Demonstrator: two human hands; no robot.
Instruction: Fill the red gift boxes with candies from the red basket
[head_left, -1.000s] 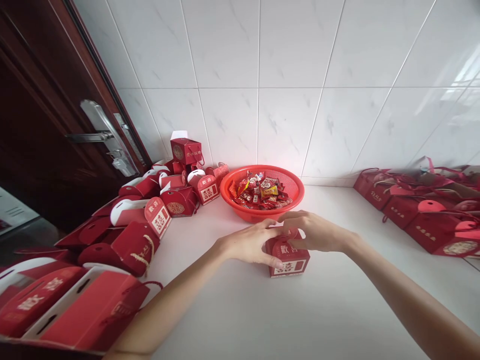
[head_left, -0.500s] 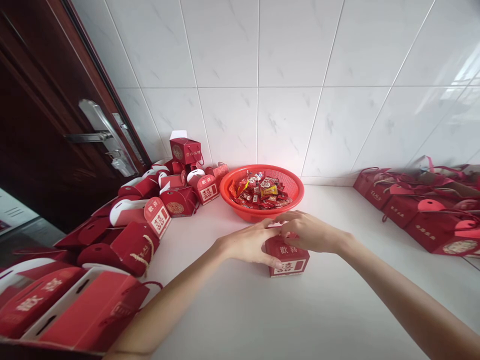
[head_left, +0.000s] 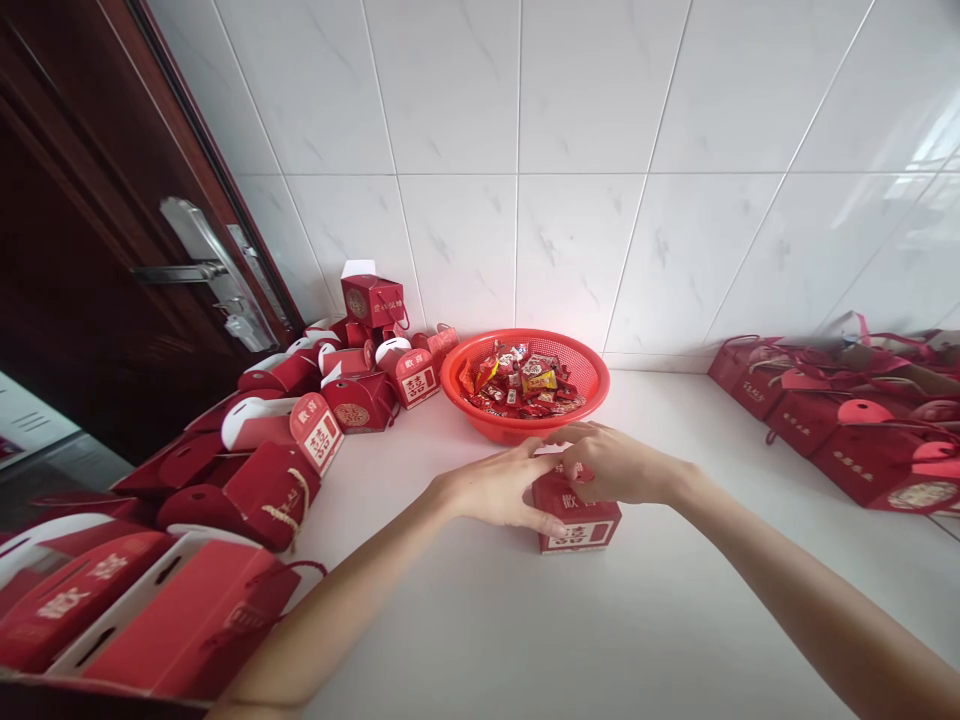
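L hand (head_left: 504, 490) clasped round red box (head_left: 559, 493) w/ "囍" label (head_left: 581, 537), R hand (head_left: 611, 465) atop, grip unclear

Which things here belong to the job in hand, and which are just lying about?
Job, probably:
red box, left hand and right hand on it
wrapped packets in the red basket
red boxes at left
red boxes at right

Just there, it seems:
door with its handle
tiled wall

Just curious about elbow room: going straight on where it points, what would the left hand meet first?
For the left hand, probably the right hand, close by at the red box; whether the two touch is hard to tell.
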